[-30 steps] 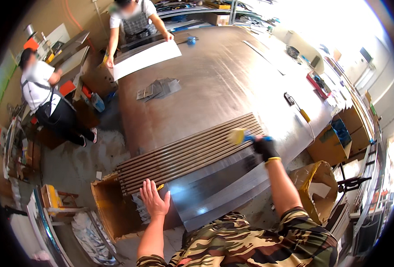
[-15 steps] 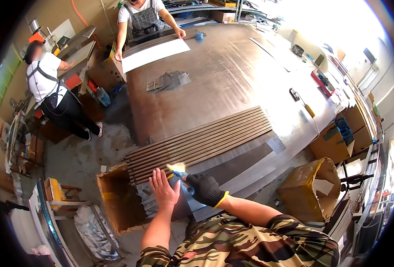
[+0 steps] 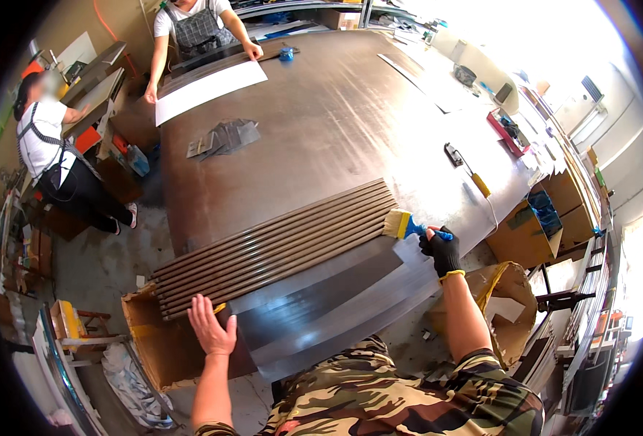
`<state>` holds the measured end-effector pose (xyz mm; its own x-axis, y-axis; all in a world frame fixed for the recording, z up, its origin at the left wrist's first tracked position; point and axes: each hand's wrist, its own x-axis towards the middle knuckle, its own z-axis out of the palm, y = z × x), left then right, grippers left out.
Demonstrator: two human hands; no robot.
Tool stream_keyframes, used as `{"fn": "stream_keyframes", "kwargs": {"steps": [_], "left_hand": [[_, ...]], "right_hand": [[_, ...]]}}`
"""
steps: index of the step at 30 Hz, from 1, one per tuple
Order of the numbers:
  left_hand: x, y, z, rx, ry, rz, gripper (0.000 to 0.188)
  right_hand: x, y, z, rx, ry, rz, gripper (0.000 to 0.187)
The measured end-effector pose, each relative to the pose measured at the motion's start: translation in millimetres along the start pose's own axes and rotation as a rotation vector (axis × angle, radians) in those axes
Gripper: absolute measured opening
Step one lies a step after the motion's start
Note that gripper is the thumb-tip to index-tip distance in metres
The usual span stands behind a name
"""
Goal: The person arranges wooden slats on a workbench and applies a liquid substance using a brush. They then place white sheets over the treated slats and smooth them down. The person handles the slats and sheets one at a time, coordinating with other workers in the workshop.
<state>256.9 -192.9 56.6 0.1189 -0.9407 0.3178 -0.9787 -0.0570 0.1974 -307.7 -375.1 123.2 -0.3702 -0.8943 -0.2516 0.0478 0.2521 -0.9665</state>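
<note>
The bare left hand lies open, thumb apart from its fingers, at the near-left edge of the brown rods on the desk; rightward, the gloved right hand has its fingers closed around the blue brush, bristles pointing left.

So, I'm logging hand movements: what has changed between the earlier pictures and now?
The gloved right hand has swung the brush from beside the left hand back to the right end of the brown rods, near where it was at first. Nothing was visibly grasped or released. The left hand stays open at the rods' left end; a co-worker still holds the white sheet.
</note>
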Motion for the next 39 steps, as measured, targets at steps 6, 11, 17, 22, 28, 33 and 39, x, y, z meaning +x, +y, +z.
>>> {"fn": "stream_keyframes", "kwargs": {"steps": [6,11,17,22,28,33,39], "left_hand": [[4,5,-19,0.064,-0.165,-0.068,0.082],[13,25,-18,-0.003,-0.206,-0.224,0.094],[8,29,-18,-0.032,-0.219,-0.291,0.101],[15,29,-16,-0.019,-0.272,-0.295,0.101],[17,34,-20,0.042,-0.320,-0.359,0.103],[14,38,-19,0.055,-0.353,-0.425,0.104],[22,35,-19,0.029,-0.381,-0.451,0.105]], "right_hand": [[40,-85,0,-0.631,-0.252,-0.860,0.015],[89,-97,7,-0.990,-0.635,-0.924,0.015],[94,-143,-27,-0.890,-1.076,-0.575,0.015],[165,-139,25,-0.928,-0.826,-0.821,0.012],[161,-112,22,-1.003,-0.779,-1.072,0.012],[120,-142,-16,-1.029,-1.263,-0.552,0.011],[196,-141,56,-0.940,-0.806,-0.816,0.012]]}}
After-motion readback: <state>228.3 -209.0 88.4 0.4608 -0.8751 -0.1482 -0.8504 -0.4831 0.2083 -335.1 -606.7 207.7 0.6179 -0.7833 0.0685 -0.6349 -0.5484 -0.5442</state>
